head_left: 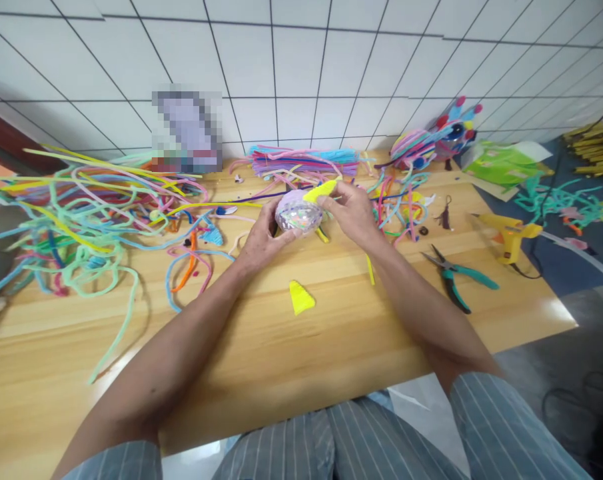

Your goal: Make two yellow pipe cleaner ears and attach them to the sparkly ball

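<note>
In my left hand [266, 233] is a rounded, shiny ball [300, 215], clear and glittery below with a pale purple upper part. My fingers wrap around its left side and underside. My right hand [352, 210] pinches a flat yellow fuzzy piece [322, 191] against the top right of the ball; whether it is attached there I cannot tell. A second yellow piece [301, 297], roughly triangular, lies on the wooden table [261, 360] nearer to me, below the ball.
Tangled pipe cleaners [96, 227] cover the left side, and a bundle of them [304, 162] lies by the tiled wall. To the right are pliers [456, 273] with spread handles, a yellow glue gun [508, 233], a green packet [504, 163] and a colourful pipe-cleaner figure [421, 147].
</note>
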The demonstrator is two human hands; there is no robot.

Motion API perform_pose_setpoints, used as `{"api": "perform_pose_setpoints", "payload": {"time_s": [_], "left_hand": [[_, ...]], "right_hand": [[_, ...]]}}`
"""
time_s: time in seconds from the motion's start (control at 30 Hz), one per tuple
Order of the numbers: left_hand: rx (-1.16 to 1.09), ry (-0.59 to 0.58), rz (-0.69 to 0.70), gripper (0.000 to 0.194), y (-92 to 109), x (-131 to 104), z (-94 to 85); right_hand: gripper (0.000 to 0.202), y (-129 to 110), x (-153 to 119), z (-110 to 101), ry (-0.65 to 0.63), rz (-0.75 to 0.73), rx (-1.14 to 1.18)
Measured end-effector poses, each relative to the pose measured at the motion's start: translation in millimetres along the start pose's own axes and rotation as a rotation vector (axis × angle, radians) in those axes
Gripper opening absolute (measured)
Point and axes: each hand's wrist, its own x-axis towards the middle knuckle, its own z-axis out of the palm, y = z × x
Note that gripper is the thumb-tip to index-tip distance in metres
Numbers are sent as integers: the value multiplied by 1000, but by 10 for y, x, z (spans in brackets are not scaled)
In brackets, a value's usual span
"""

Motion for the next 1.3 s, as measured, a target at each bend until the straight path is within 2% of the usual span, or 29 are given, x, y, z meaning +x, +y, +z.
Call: {"api": "perform_pose_setpoints", "payload": {"time_s": [0.53, 0.67, 0.8, 0.87, 0.93, 1.0, 1.13, 1.2, 1.3], "left_hand": [[-21, -15, 19, 92, 18, 16, -6], [116, 2, 43, 96, 20, -18, -64], [347, 161, 133, 83, 226, -66, -114], [433, 252, 188, 66, 430, -80, -89], [489, 284, 220, 39, 669, -95, -32], [502, 189, 229, 22, 906, -130, 30], [639, -244, 171, 13, 1273, -354, 91], [854, -396, 28, 14, 1386, -540, 107], [1203, -503, -271, 32, 1476, -796, 183]], "right_hand": [[12, -38, -14, 3, 16, -85, -161], [16, -62, -19, 12, -16, -85, -127], [14, -43, -5, 15, -13, -103, -158], [13, -25, 6, 13, -15, -111, -190], [13, -9, 15, 14, -21, -120, -208], [12, 0, 20, 19, -23, -132, -211], [13, 2, 18, 31, -17, -160, -201], [16, 1, 16, 33, -20, -175, -197], [16, 2, 18, 34, -22, -186, -199]]}}
